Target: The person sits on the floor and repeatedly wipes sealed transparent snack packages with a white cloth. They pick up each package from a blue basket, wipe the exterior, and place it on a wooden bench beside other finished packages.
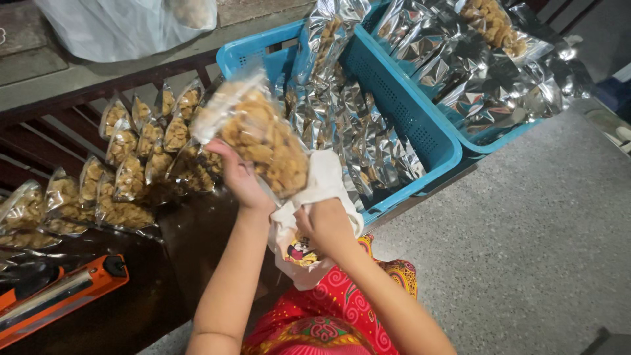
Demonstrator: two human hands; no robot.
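Note:
My left hand (240, 176) holds up a clear bag of golden fried snacks (259, 135) by its lower left side. My right hand (325, 223) grips a white cloth (322, 181) with a cartoon print and presses it against the bag's lower right corner. Both forearms reach up from the bottom of the view. The bag is tilted and hangs in front of the near blue basket (420, 128).
Several filled snack bags (131, 171) lie in rows on the dark table at the left. An orange heat sealer (59, 296) sits at the lower left. Two blue baskets hold silver foil bags (368, 141), the far basket (490, 141) at the upper right. Grey floor lies right.

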